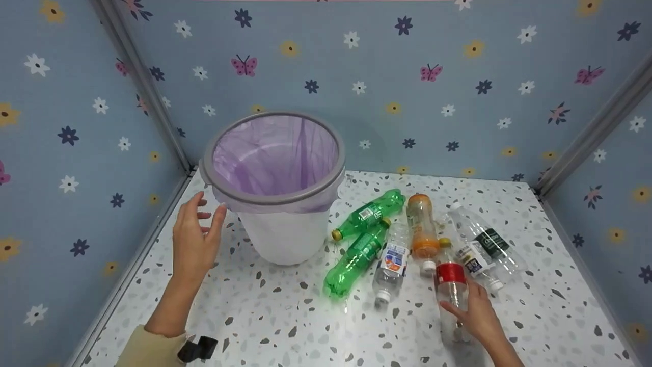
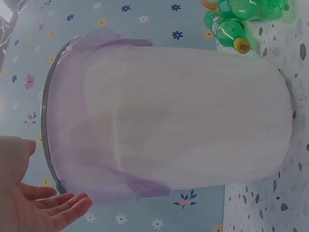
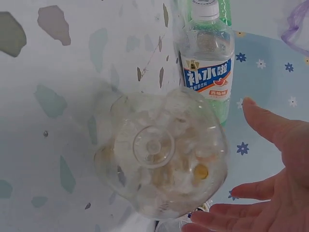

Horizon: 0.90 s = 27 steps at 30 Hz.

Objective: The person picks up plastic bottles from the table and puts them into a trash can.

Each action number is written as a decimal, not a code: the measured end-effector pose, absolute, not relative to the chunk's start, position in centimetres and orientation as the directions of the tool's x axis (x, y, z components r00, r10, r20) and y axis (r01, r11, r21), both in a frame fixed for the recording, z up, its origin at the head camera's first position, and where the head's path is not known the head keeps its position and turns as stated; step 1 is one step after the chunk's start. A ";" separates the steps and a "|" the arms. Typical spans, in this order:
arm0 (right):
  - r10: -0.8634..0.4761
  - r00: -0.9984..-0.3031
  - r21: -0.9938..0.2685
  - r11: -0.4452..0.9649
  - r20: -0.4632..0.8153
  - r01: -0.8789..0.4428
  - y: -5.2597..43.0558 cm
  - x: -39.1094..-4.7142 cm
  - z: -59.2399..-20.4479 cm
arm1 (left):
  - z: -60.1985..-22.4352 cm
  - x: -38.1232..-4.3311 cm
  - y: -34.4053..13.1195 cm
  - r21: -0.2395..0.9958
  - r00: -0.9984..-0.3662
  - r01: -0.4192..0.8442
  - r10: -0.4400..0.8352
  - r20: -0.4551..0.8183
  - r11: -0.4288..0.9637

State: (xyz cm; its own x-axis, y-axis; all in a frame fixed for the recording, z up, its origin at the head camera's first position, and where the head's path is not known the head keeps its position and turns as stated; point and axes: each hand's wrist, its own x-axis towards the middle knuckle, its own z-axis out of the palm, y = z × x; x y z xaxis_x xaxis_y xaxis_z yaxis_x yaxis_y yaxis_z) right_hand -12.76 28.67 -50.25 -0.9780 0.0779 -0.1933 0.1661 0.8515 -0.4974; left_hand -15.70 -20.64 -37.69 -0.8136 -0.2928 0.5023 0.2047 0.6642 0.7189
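A clear bottle with a red label (image 1: 451,273) and yellow cap lies on the speckled surface. My right hand (image 1: 478,312) is spread at its near half, thumb on one side and fingers on the other. In the right wrist view the bottle's ribbed base (image 3: 154,145) faces the camera, with the right hand's fingers (image 3: 251,193) fairly straight beside it. My left hand (image 1: 198,239) hovers, fingers spread, beside a white bin (image 1: 285,234) whose grey rim (image 1: 275,199) holds a purple liner (image 1: 275,158). The left wrist view shows that hand (image 2: 34,193) near the rim, holding nothing.
Right of the bin lie two green bottles (image 1: 359,260), a clear bottle with a blue-and-orange label (image 1: 394,260) and an orange-capped bottle (image 1: 423,224). Further right are clear bottles, one with a dark green label (image 1: 491,242). Flowered panels (image 1: 367,92) enclose the surface on three sides.
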 end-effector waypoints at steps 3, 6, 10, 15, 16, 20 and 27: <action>0.076 -0.981 -0.499 0.852 -0.178 0.157 28.8 -12.9 -50.4 | -36.7 -16.6 -21.1 0.732 -0.815 0.184 -0.314 0.487 0.656; 0.079 -0.981 -0.512 0.844 -0.179 0.162 28.9 -13.0 -50.6 | -35.7 -17.6 -21.5 0.754 -0.821 0.169 -0.333 0.464 0.635; 0.076 -0.980 -0.533 0.830 -0.183 0.164 29.1 -13.3 -50.9 | -34.6 -18.9 -21.9 0.779 -0.839 0.127 -0.353 0.415 0.614; 0.086 -0.975 -0.550 0.814 -0.207 0.189 29.1 -13.8 -51.1 | -33.7 -20.6 -22.1 0.801 -0.855 0.080 -0.372 0.361 0.593; 0.091 -0.971 -0.553 0.809 -0.219 0.201 29.1 -13.8 -51.1 | -33.5 -20.9 -22.2 0.806 -0.858 0.071 -0.376 0.350 0.587; 0.092 -0.965 -0.564 0.796 -0.244 0.219 29.2 -14.0 -51.2 | -33.1 -22.3 -22.4 0.819 -0.865 0.030 -0.395 0.308 0.573; 0.072 -0.977 -0.611 0.770 -0.202 0.183 29.4 -14.2 -51.6 | -32.2 -24.5 -22.4 0.821 -0.882 -0.073 -0.421 0.212 0.567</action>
State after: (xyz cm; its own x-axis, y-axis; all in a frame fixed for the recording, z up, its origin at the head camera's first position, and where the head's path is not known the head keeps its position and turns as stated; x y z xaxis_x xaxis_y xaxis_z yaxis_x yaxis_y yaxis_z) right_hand -14.23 29.44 -51.61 -0.9767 0.0718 -0.2022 0.1832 0.7698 -0.6114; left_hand -24.52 -22.41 -32.15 -0.8820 -0.4207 0.2123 -0.0727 0.5665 0.8208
